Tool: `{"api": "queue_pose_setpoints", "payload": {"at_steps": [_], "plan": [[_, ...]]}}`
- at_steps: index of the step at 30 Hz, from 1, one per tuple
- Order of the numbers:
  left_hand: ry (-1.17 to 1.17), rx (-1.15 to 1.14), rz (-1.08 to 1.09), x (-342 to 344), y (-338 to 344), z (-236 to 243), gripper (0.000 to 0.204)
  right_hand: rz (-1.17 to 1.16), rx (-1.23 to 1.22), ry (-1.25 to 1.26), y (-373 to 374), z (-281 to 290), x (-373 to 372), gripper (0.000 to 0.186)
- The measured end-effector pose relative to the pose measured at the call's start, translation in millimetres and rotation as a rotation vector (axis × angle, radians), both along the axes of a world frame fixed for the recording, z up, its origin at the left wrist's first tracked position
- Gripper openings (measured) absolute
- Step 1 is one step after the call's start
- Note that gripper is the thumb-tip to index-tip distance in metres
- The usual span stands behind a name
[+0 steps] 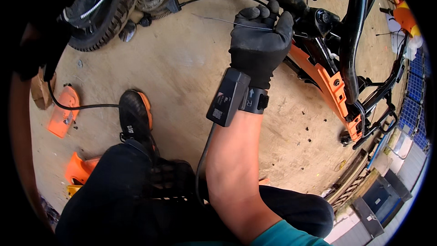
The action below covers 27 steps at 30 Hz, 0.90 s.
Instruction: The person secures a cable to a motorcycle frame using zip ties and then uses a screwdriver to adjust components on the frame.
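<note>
Near: dark-trousered legs (111,187); bare right forearm (234,164), black box (230,95) strapped at the wrist. One dark shoe (134,116) on the floor (182,64).

Beyond: gloved right hand (259,43). Grip: fingers curled, closed on a thin wire (218,19). Wire lies across the fingers, just beside the frame tubes; one end sticks out leftward, clear of any fitting. Left hand: cannot be made out in the dark left rim; state of its grip cannot be told.

To the right: black tubular frame (356,27), long orange panel (334,89) lying along it; fastening not legible. Left floor: flat orange piece (63,111) and a second orange part (77,168), both apart from the frame.

Farther: knobbly tyre (107,32); blue crates (413,95) at the right rim.

Progress (judged): part-way. One panel on the frame, two orange pieces off it, wire end unattached. Assembly or stripping: cannot tell.
</note>
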<state>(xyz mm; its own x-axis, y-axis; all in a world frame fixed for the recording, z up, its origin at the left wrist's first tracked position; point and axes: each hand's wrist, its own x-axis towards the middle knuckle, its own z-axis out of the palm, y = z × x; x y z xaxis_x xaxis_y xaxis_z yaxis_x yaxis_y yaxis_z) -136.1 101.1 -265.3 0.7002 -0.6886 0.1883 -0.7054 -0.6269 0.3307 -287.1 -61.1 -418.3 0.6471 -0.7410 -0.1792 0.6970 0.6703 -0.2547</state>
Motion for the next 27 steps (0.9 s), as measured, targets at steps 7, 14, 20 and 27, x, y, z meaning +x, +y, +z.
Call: {"api": "queue_pose_setpoints", "payload": {"at_steps": [7,14,20,27], "plan": [[-0.033,0.245,-0.232,52,29,-7,0.038,0.044,0.085,0.016,-10,-2,4,0.020],[0.138,0.083,-0.207,57,30,-2,0.032,-0.149,-0.243,0.476,-15,-16,11,0.016],[0.277,0.292,-0.139,52,13,21,0.030,-0.171,-0.280,0.490,-12,-15,12,0.015],[0.100,0.351,-0.146,52,17,27,0.023,-0.177,-0.349,0.626,-16,-25,18,0.022]]}}
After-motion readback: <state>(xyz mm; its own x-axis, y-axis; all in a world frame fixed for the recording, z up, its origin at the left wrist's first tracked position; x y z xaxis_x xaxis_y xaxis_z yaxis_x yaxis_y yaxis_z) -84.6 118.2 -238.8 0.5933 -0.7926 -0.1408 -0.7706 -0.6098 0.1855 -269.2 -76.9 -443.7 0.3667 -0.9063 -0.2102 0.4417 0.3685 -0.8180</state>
